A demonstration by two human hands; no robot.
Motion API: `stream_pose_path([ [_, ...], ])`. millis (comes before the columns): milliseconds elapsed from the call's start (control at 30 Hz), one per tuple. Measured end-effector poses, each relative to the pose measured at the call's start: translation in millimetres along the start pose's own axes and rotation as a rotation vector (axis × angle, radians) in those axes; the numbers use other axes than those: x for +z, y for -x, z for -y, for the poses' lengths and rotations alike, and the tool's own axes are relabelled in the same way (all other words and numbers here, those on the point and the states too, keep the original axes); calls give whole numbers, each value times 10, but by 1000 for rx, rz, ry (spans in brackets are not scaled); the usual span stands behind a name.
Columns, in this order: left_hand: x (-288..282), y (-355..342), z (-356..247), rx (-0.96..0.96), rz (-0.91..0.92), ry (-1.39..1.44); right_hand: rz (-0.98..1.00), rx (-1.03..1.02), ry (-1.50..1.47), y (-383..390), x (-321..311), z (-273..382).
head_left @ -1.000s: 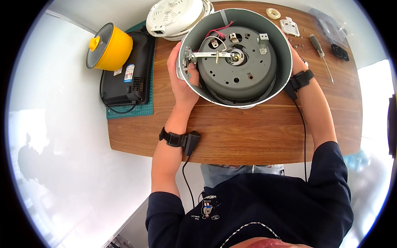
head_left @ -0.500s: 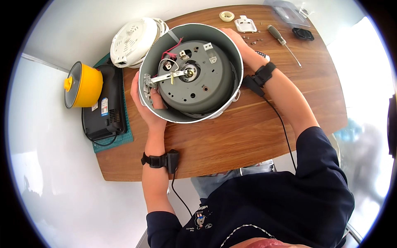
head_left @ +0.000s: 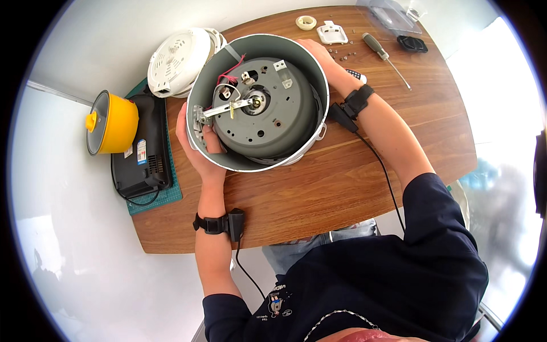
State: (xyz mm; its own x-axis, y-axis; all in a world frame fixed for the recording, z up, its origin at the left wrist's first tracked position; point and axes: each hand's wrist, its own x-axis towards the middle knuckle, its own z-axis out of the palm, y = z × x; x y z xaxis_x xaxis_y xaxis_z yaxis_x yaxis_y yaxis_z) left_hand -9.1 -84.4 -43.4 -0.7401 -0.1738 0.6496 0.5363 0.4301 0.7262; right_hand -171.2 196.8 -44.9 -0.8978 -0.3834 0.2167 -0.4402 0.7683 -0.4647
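Observation:
A rice cooker body (head_left: 270, 122) rests bottom up at the far middle of the table, its base off and its grey inside showing. A metal lever (head_left: 228, 108) runs across from the left wall to the round centre piece, near red wires (head_left: 229, 78) and a white one. My left hand (head_left: 200, 162) grips the near-left wall, thumb inside the rim and fingers outside. Around the far-right side of the body lies my right hand (head_left: 325, 60), its fingertips hidden behind the wall.
White plastic covers (head_left: 179, 60) lean at the far left. Nearer, a yellow pot (head_left: 118, 122) stands on a black appliance (head_left: 145, 154) over a green mat. To the far right lie a screwdriver (head_left: 383, 52), small screws (head_left: 343, 58), a white plastic part (head_left: 332, 33) and a cream ring (head_left: 306, 23).
The whole view has shifted slightly. Both hands keep their hold on the rice cooker body, and nothing has been let go.

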Motion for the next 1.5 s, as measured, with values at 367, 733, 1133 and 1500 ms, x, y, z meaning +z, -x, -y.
stream_pose_path([
  [367, -2, -9, -34, 5, 8, 5, -94, -203, -9, -70, 103, -161],
  [733, -6, -5, -44, 3, 6, 11, 24, -155, -23, -71, -19, -105],
  [1133, -4, -3, 3, 10, 12, 27, -29, -62, -186, 20, -103, -56],
  [1500, 34, 14, -11, -16, -14, 66, -56, -8, 149, 910, -570, -182],
])
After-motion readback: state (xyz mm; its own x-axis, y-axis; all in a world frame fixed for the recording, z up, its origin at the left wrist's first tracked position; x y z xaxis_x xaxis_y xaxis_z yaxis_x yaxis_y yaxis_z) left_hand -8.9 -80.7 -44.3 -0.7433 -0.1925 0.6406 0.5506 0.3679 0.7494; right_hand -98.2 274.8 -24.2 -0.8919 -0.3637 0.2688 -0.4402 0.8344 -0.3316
